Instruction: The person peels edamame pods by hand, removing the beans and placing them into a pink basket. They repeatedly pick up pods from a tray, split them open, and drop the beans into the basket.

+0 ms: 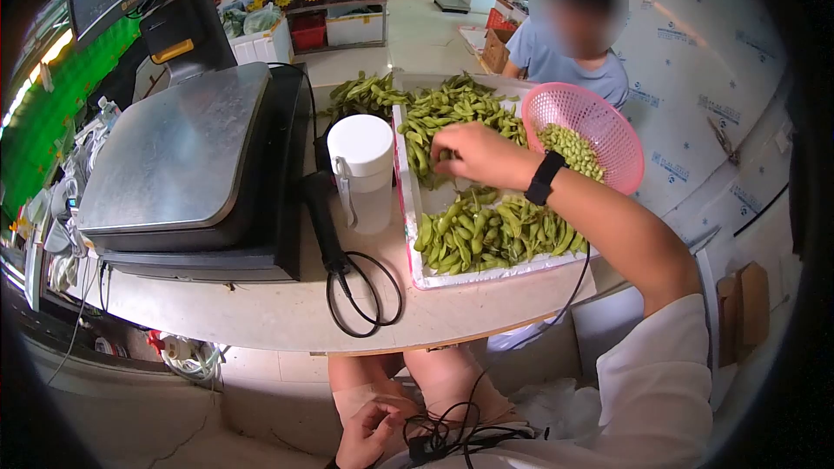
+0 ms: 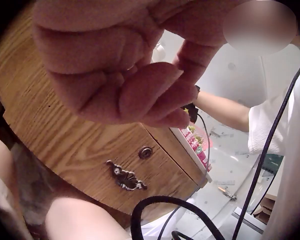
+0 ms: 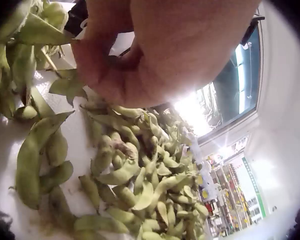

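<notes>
Over the upper heap of green pods (image 1: 460,108) in the white foam tray (image 1: 413,252), the right hand (image 1: 486,155) reaches down with bent fingers. In the right wrist view, the fingertips of that hand (image 3: 160,55) are beside a pod (image 3: 42,32); whether they pinch it cannot be seen. Another heap of pods (image 1: 495,234) lies nearer the body. A pink colander (image 1: 621,143) with shelled beans (image 1: 569,149) stands at the tray's right side. The left hand (image 1: 367,436) rests near the lap, loosely curled and holding nothing, also seen in the left wrist view (image 2: 115,65).
Left of the tray stand a white-lidded cup (image 1: 360,161), a black handheld device (image 1: 323,221) with a coiled cable, and a large scale (image 1: 187,148). A dark cable hangs from the right wrist to the lap. Another person (image 1: 565,52) sits beyond the tray.
</notes>
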Demonstrator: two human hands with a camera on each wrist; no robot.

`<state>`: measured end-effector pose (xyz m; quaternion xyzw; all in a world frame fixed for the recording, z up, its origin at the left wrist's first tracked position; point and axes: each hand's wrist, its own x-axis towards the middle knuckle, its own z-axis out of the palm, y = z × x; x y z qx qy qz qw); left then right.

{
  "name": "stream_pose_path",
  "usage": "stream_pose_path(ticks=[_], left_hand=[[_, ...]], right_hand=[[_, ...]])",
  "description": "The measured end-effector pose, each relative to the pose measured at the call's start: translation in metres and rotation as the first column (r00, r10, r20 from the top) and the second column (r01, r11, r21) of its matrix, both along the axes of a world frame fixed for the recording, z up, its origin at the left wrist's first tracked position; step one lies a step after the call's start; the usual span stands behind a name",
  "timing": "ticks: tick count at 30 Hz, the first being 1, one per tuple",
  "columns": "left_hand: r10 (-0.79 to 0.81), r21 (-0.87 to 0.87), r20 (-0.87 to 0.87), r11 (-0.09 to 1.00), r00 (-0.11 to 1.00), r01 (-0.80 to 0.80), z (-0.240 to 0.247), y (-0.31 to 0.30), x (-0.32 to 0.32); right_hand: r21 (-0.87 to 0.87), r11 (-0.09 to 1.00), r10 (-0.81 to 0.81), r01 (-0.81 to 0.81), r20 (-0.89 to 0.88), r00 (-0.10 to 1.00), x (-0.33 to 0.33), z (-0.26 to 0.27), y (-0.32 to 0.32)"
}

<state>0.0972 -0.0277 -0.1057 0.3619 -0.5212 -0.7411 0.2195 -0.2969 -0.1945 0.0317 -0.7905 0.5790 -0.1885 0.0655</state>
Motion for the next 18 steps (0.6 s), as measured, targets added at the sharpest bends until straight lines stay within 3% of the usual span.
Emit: stream_pose_path(ticks=[1, 3, 5, 8, 12, 16, 18], left_hand=[[0.006, -0.012, 0.001, 1.0, 1.0, -0.006, 0.0, 0.0, 0.0], [0.009, -0.001, -0.009, 1.0, 1.0, -0.009, 0.004, 0.0, -0.001], [0.01, 0.008, -0.02, 1.0, 1.0, -0.01, 0.01, -0.002, -0.003], [0.002, 0.003, -0.022, 1.0, 1.0, -0.002, 0.012, -0.003, -0.002], [-0.001, -0.085, 0.003, 0.996, 1.0, 0.001, 0.002, -0.002, 0.0], [-0.01, -0.061, 0.0, 0.998, 1.0, 0.01, 0.012, -0.001, -0.003], [-0.018, -0.08, 0.004, 0.997, 1.0, 0.018, 0.01, -0.002, -0.003]], right_hand=[[-0.001, 1.0, 0.0, 0.0, 0.0, 1.0, 0.0, 0.003, 0.001], [-0.208, 0.975, -0.074, 0.075, 0.013, 0.997, -0.001, 0.009, 0.004], [-0.194, 0.973, -0.113, 0.124, 0.069, 0.991, 0.0, 0.019, 0.008], [0.052, 0.998, 0.017, -0.016, -0.017, 1.0, -0.008, 0.022, 0.014], [0.157, 0.982, -0.114, 0.101, 0.075, 0.991, 0.01, 0.035, 0.031], [0.117, 0.99, -0.092, 0.077, 0.135, 0.987, 0.003, 0.029, 0.034], [0.4, 0.907, -0.254, 0.131, 0.27, 0.929, 0.003, 0.029, 0.036]])
